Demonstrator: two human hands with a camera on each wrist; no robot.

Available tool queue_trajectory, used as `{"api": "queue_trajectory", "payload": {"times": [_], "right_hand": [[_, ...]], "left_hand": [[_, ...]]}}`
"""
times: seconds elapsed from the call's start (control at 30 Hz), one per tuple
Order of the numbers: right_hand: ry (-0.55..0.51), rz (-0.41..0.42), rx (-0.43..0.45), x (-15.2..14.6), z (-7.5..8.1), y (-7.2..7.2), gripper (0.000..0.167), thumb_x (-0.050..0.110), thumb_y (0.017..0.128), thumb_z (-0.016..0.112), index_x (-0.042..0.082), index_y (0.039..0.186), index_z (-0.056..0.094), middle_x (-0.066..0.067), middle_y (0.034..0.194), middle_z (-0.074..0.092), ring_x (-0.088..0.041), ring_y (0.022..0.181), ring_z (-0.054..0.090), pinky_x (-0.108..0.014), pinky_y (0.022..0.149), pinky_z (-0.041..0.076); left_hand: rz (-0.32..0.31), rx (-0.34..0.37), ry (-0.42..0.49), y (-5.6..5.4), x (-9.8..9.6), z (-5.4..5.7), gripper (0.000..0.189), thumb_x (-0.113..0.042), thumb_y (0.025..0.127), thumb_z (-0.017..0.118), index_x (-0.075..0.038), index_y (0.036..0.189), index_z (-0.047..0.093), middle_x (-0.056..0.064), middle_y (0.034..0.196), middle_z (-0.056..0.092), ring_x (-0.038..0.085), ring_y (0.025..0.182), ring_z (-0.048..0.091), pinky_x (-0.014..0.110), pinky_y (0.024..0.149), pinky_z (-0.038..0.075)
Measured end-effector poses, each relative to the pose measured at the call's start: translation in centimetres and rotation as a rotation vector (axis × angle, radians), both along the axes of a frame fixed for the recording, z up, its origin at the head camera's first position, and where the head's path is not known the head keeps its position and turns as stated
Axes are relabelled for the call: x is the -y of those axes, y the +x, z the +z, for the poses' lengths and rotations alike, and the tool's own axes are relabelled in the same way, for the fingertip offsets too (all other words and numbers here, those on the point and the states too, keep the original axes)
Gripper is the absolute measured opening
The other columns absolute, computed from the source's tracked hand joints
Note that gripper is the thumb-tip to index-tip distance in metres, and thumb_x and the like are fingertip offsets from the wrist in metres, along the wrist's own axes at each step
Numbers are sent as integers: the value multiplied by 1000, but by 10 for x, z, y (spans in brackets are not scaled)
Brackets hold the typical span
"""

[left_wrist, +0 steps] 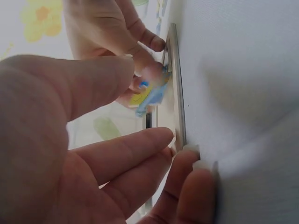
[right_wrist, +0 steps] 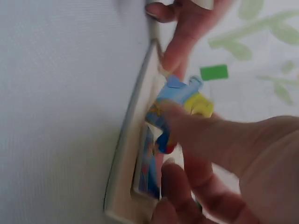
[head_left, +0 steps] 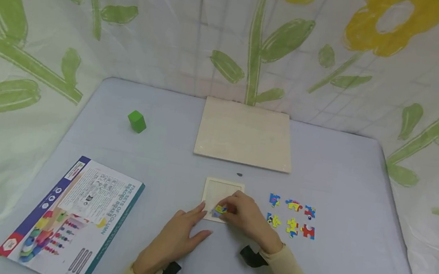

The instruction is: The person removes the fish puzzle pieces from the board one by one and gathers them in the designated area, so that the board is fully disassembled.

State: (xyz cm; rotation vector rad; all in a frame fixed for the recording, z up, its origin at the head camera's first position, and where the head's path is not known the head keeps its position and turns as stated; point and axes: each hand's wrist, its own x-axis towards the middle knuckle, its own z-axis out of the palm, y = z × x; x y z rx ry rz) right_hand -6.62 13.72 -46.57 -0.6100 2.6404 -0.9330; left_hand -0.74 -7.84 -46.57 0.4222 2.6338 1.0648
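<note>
A small square wooden puzzle tray (head_left: 212, 191) lies on the table in front of the person. The right hand (head_left: 248, 217) pinches a blue and yellow jigsaw piece (right_wrist: 180, 95) between thumb and fingers, tilted over the tray's near part. Another, mostly blue piece (right_wrist: 147, 175) sits in a corner of the tray in the right wrist view; the right hand hides it from the head camera. With fingers extended, the left hand (head_left: 177, 233) touches the tray's left rim. Several loose jigsaw pieces (head_left: 292, 227) lie in two rows to the right of the tray.
A pale flat board (head_left: 245, 133) lies at the back of the table. To its left stands a green cube (head_left: 137, 121). A printed toy box (head_left: 111, 201) lies at the left. One small dark object (head_left: 239, 174) is just beyond the tray.
</note>
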Motion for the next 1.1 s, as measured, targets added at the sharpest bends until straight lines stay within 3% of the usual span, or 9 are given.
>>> {"api": "queue_trajectory", "payload": {"times": [0.13, 0.2, 0.37, 0.47, 0.6, 0.77, 1.1], "right_hand": [[-94, 20, 31, -13, -1, -1, 16, 13, 97, 70, 9, 112, 76, -6, 104, 74, -13, 92, 64, -24, 84, 53], [-139, -15, 83, -19, 2, 1, 19, 16, 99, 69, 9, 116, 74, -8, 110, 75, -16, 97, 68, -25, 85, 54], [-280, -216, 215, -46, 17, 7, 22, 16, 97, 73, 5, 115, 70, -14, 106, 75, -22, 90, 74, -25, 75, 58], [-306, -320, 217, -76, 26, 17, 21, 14, 94, 75, 1, 111, 71, -16, 102, 74, -22, 83, 75, -26, 72, 59], [-239, -410, 218, -123, 36, 41, 22, 14, 95, 74, -1, 112, 74, -17, 105, 76, -14, 78, 73, -25, 71, 59], [-164, -512, 349, -159, 37, 69, 31, 17, 94, 76, -4, 117, 73, -14, 104, 76, -9, 79, 71, -26, 72, 59], [-2, -613, 420, -163, 20, 76, 32, 20, 86, 84, -2, 106, 74, -6, 88, 79, -11, 72, 65, -25, 62, 50]], "left_hand": [[-1, 32, -6, 0, 0, 1, 58, -35, 97, 71, 2, 140, 61, 15, 155, 55, 21, 96, 56, 34, 80, 49], [-10, 33, -3, 0, -1, 1, 57, -34, 97, 71, 3, 139, 61, 15, 155, 55, 21, 96, 56, 34, 80, 49], [-12, 22, 18, 0, 0, 1, 57, -33, 96, 71, 4, 139, 61, 16, 154, 56, 23, 99, 59, 38, 85, 51], [1, 25, 18, 1, 0, 1, 58, -33, 96, 72, 4, 139, 61, 16, 154, 56, 24, 100, 59, 39, 88, 52], [15, 30, 22, 1, 1, 4, 59, -33, 95, 73, 4, 140, 61, 15, 154, 56, 24, 100, 58, 38, 88, 51], [20, 34, 27, 0, 2, 8, 60, -34, 95, 73, 3, 140, 60, 16, 154, 56, 22, 97, 57, 34, 85, 50], [7, 58, 41, -1, 2, 8, 60, -34, 96, 72, 3, 141, 60, 16, 156, 54, 18, 93, 52, 30, 80, 46]]}}
